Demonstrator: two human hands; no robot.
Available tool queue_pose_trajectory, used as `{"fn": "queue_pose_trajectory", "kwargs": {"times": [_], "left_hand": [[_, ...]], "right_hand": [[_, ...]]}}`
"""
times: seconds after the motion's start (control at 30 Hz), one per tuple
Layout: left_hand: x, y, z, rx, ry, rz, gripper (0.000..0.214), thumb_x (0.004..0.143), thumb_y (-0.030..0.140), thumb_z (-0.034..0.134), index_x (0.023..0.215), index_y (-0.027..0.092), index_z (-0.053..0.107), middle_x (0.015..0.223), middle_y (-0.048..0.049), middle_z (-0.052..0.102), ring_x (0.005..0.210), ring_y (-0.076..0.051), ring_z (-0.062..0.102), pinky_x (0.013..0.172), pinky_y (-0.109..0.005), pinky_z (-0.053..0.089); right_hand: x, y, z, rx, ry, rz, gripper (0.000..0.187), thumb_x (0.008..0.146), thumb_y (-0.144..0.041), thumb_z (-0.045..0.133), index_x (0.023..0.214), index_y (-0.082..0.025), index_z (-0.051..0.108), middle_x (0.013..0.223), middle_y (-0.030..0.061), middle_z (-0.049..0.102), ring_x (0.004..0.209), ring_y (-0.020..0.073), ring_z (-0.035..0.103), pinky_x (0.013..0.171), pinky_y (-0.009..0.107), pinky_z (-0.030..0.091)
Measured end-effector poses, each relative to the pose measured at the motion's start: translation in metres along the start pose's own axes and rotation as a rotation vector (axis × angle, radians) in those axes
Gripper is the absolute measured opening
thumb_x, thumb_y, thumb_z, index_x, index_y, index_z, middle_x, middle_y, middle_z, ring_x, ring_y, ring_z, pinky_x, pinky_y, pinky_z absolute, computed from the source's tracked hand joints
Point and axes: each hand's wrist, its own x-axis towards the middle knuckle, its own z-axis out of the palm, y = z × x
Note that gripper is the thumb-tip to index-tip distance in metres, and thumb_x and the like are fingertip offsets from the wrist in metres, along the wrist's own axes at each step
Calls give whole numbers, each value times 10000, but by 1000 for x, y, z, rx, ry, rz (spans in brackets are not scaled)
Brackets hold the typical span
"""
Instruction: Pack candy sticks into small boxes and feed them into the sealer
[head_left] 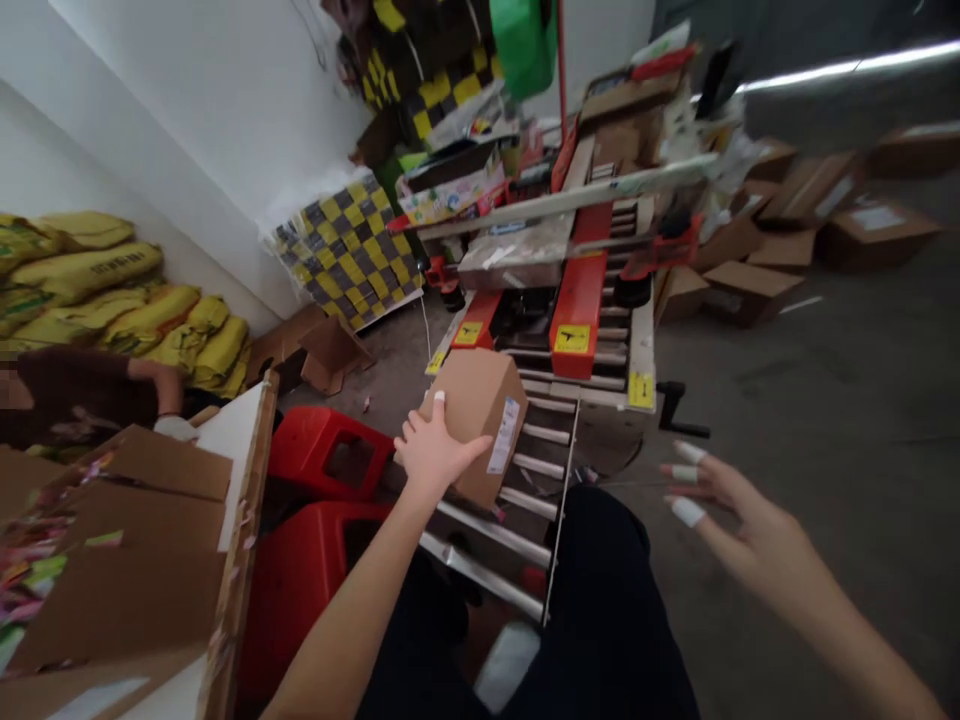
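A brown cardboard box [480,385] with a white label [502,436] on its side rests on the metal roller conveyor [541,466]. My left hand [435,448] lies on the box with its fingers spread. Out to the right, over the grey floor, my right hand [739,520] hangs in the air holding nothing, its fingers apart. White coverings wrap several of its fingertips. Just beyond the box stands a carton-sealing machine [574,320] with red side guides and yellow warning stickers.
Two red plastic stools [307,450] stand left of the rollers. Nearer left is a table [255,470] with an open carton [142,560] of small wrapped items; a person [82,400] sits behind it. A black crank [679,410] juts from the machine. Cartons [874,230] lie at right.
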Motion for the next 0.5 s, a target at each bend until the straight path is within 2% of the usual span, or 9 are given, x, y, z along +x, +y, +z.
{"fn": "queue_pose_trajectory", "kwargs": {"times": [0.17,0.33,0.43,0.5], "left_hand": [[21,27,4,23,40,-3,1048,590,794,556,1444,230,328,1269,-254,497,1132,-443,504,893,-558,375],[71,69,5,-29,20,15,1094,554,808,582,1448,235,318,1329,-284,459,1200,-476,458,936,-596,325],[109,92,2,-164,36,53,1100,558,795,610,1436,190,336,1375,-295,423,1260,-485,403,977,-631,281],[124,105,1,-373,138,116,979,682,718,581,1431,142,324,1392,-279,421,1301,-439,383,1026,-613,263]], "right_hand": [[2,22,16,115,5,67,538,809,-501,508,1276,-234,484,1095,131,690,917,298,692,742,442,581],[3,25,30,169,-69,73,508,823,-474,512,1277,-246,512,1081,108,701,932,277,689,872,460,545],[2,17,34,188,-58,73,486,817,-460,517,1244,-231,543,1071,105,705,924,262,690,878,440,545],[1,9,33,203,-45,62,492,809,-465,522,1231,-214,557,1068,106,706,932,250,690,886,418,543]]}}
